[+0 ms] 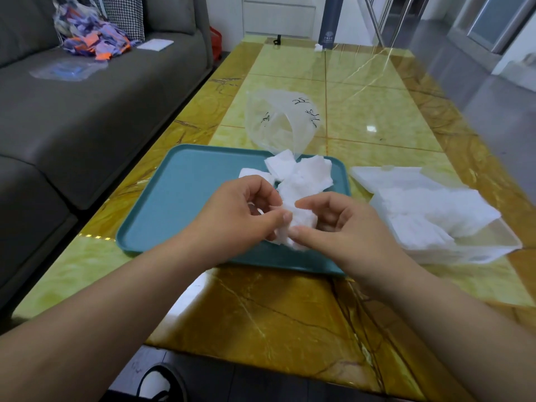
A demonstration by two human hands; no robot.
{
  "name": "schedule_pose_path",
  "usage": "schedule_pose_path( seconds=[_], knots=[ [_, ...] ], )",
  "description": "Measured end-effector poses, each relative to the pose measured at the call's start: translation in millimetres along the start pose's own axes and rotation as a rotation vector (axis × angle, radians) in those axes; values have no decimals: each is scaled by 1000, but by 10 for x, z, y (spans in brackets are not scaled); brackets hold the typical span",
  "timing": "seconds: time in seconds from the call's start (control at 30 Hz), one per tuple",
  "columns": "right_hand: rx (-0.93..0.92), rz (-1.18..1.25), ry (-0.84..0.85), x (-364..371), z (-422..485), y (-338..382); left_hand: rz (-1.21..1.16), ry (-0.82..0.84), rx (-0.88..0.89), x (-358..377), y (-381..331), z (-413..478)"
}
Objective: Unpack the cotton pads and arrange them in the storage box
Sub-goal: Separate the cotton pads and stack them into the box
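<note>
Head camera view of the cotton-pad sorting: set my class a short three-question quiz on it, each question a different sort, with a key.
1. True or false: the left hand and the right hand both grip one bunch of white square cotton pads.
2. The loose pads lie on: A) the teal plastic tray B) the grey sofa C) the floor.
3. Fill in: the clear plastic storage box stands to the tray's ___.
Key: 1 true; 2 A; 3 right.

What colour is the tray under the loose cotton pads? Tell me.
Teal, plain blue-green; the tray shows best in the head view.
</note>
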State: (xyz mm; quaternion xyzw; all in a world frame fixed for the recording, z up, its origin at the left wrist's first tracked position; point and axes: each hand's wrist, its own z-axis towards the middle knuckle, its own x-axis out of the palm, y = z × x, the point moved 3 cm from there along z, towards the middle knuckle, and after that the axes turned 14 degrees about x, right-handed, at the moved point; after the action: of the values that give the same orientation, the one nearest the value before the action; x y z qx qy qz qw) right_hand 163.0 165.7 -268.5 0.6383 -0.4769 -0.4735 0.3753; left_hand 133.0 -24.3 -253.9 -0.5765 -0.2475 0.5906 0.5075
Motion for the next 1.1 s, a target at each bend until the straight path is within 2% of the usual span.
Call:
schedule_pose_path(
  seconds=[0.1, 0.2, 0.43, 0.53, 0.63, 0.8, 1.1],
  knots=[
    [-31, -126, -46, -66, 3, -34, 210, 116, -4, 49, 46, -11],
    [-30, -223, -67, -72, -29, -63, 234, 231, -5, 146, 65, -38],
    [21, -221, -146, 58, -78, -126, 195, 204, -8, 278, 116, -43],
    [46, -208, -93, 129, -82, -99, 189, 192, 15, 321, 96, -28],
    [19, -273, -92, 154, -60, -104, 188, 255, 22, 279, 69, -15],
    [-38, -370, -222, 64, -45, -95, 540, 115, 44, -61, 153, 77],
    [-29, -238, -341, -54, -63, 7, 469, 231, -41, 6, 218, 149]
  ],
)
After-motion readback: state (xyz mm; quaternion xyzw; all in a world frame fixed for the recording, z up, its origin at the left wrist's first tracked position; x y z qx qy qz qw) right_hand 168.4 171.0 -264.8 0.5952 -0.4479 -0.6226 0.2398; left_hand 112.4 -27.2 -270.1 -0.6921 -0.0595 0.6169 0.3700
